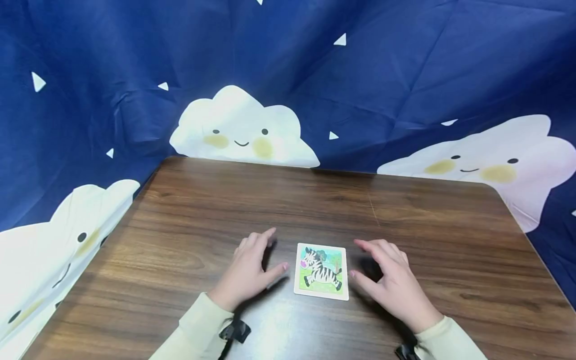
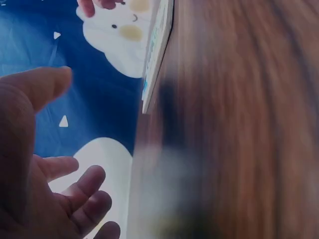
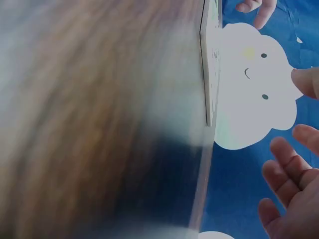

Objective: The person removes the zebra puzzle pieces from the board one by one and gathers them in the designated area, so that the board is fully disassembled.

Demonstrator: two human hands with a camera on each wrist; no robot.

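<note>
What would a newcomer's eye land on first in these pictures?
Probably the small zebra picture board lying on the brown wooden table, between the left hand and the right hand, neither holding it. Next, the deep blue backdrop behind the table, with its big smiling white clouds.

playroom-like, exact room unclear: blue cloud-print cloth behind wood-grain table, zebra picture board.

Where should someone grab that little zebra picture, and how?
The zebra picture lies flat on the table, a thin square with free side edges, so probably pinch its left and right edges from both sides, where the left hand and right hand are.
</note>
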